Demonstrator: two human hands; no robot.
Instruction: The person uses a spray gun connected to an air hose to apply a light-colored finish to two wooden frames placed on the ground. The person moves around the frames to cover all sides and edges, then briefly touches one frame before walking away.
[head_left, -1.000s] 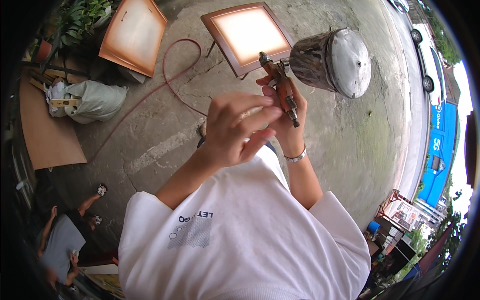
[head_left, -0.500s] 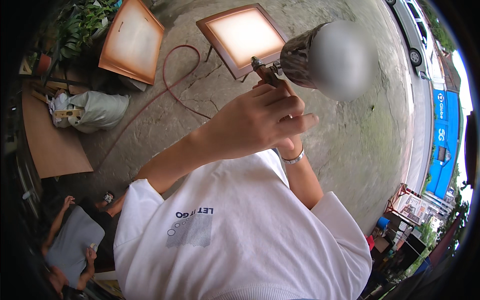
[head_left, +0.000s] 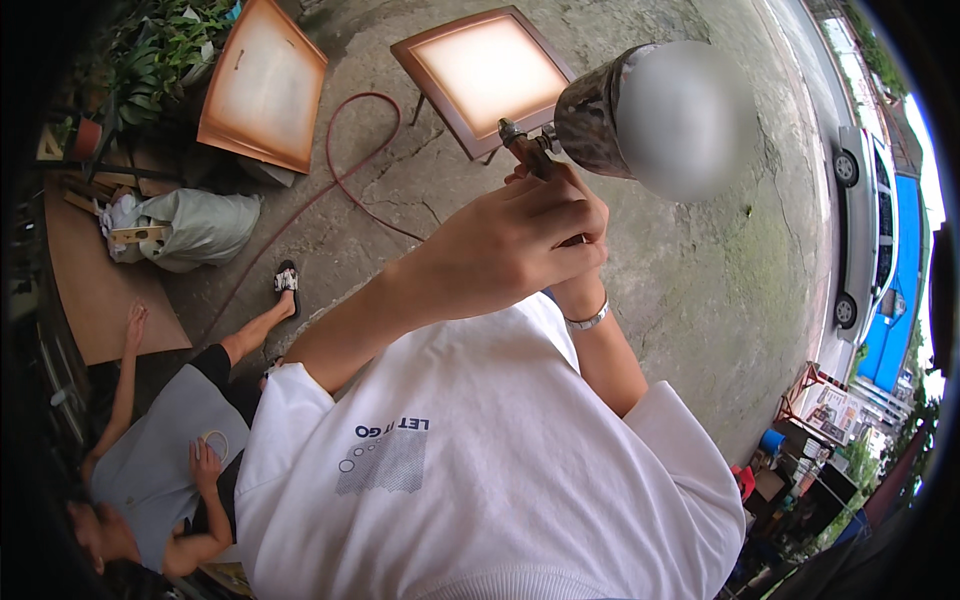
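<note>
A spray gun [head_left: 533,150], with a silver nozzle and worn metal body, carries a large mottled metal cup [head_left: 590,110] whose round end is blurred. My left hand [head_left: 520,235] lies over the gun's lower part, fingers curled round it. My right hand [head_left: 578,280], wearing a metal wristband, grips the gun from behind and is mostly hidden by my left. Beyond them, a square panel [head_left: 480,75] with a brown frame and pale, glowing-looking centre rests on thin legs. A second panel [head_left: 262,90], pale with orange-brown edges and a handle, leans at its left.
A red hose [head_left: 350,190] loops over cracked concrete [head_left: 720,280]. Left: potted plants [head_left: 150,70], a filled sack [head_left: 195,225], a brown board [head_left: 100,300]. A co-worker [head_left: 165,460] holding a roll stands lower left. Right: a silver car [head_left: 865,230] on a road, a cluttered stand [head_left: 800,450].
My left hand has moved up and right and closed over the spray gun. The co-worker has come farther forward, one foot stepping out. A silver car has moved down the road.
</note>
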